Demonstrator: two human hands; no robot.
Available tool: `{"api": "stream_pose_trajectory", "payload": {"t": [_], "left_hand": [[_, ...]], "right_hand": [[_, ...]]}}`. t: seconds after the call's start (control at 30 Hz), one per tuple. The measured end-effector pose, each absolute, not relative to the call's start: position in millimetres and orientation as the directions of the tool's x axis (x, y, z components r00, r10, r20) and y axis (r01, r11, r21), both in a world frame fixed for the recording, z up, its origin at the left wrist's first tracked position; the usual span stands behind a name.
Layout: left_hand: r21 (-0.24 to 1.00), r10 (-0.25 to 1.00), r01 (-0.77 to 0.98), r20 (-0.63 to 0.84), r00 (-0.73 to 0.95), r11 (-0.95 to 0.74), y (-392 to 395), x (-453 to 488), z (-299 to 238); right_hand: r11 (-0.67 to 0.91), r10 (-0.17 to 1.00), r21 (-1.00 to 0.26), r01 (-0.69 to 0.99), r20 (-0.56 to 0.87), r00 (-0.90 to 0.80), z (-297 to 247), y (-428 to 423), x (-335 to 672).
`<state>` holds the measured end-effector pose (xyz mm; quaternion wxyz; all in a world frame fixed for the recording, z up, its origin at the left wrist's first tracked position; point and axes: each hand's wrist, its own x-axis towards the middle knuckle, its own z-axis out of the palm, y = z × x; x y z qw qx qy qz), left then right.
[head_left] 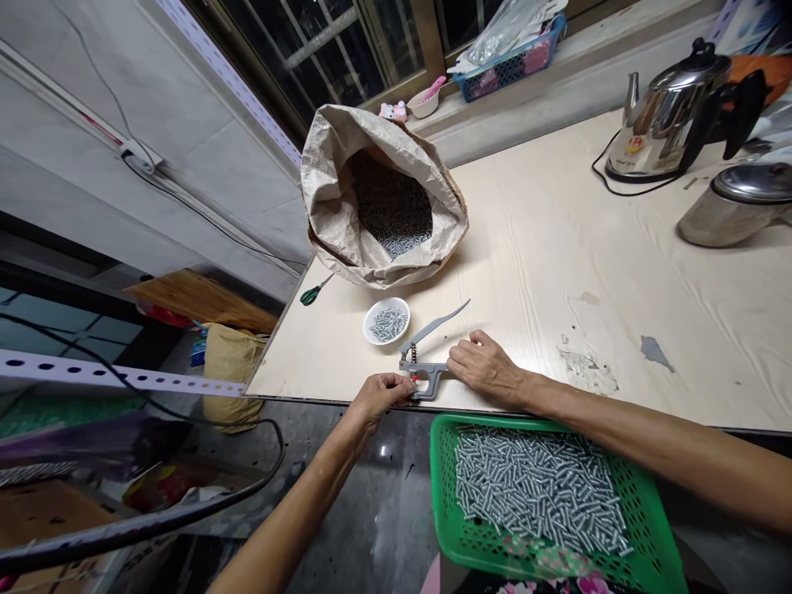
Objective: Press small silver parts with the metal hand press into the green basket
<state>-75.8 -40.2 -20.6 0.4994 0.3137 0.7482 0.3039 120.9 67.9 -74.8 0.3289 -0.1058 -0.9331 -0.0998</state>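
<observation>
Grey snap pliers (431,381) with a spring and a small red part stand at the table's near edge, their upper lever raised. My left hand (382,398) is closed, thumb and fingertips pinched together at the jaw beside the red part. What sits between those fingertips is hidden. On the other side, my right hand (486,367) has its fingers curled at the end of the lower handle, holding it. Just behind the pliers is a white bowl (373,337) containing small silver metal pieces. A green basket (440,503) full of silver spring-like pieces lies below my right forearm.
A large paper sack (331,177) with more metal pieces stands open at the back. Green-handled scissors (311,294) lie by the left edge. A kettle (668,124) with a cord and a lidded metal pot (721,219) stand at the right. Torn patches mark the tabletop (525,247).
</observation>
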Motion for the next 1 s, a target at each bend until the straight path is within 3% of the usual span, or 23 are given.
{"api": "stream_pose_trajectory", "payload": {"t": [0.23, 0.37, 0.53, 0.7, 1.0], "left_hand": [[0.698, 0.831, 0.451, -0.473, -0.292, 0.556, -39.7, -76.6, -21.6], [0.691, 0.833, 0.465, -0.453, -0.318, 0.553, -45.1, -78.4, -27.8], [0.698, 0.821, 0.48, -0.286, -0.493, 0.531, -58.2, -67.0, -36.0], [0.688, 0.834, 0.556, -0.134, -0.535, 0.466, -68.3, -52.8, -35.9], [0.688, 0.775, 0.366, -0.503, -0.381, 0.627, -44.9, -73.5, -30.1]], "right_hand": [[0.963, 0.144, 0.09, 0.254, 0.625, -0.767, -76.8, 66.7, 120.5], [0.968, 0.13, 0.081, 0.236, 0.641, -0.756, -77.5, 65.7, 121.2], [0.968, 0.115, 0.099, 0.232, 0.648, -0.753, -79.0, 62.5, 123.3], [0.971, 0.085, 0.11, 0.21, 0.665, -0.742, -78.0, 59.6, 125.8], [0.965, 0.181, 0.046, 0.256, 0.589, -0.787, -82.0, 64.5, 123.0]]}}
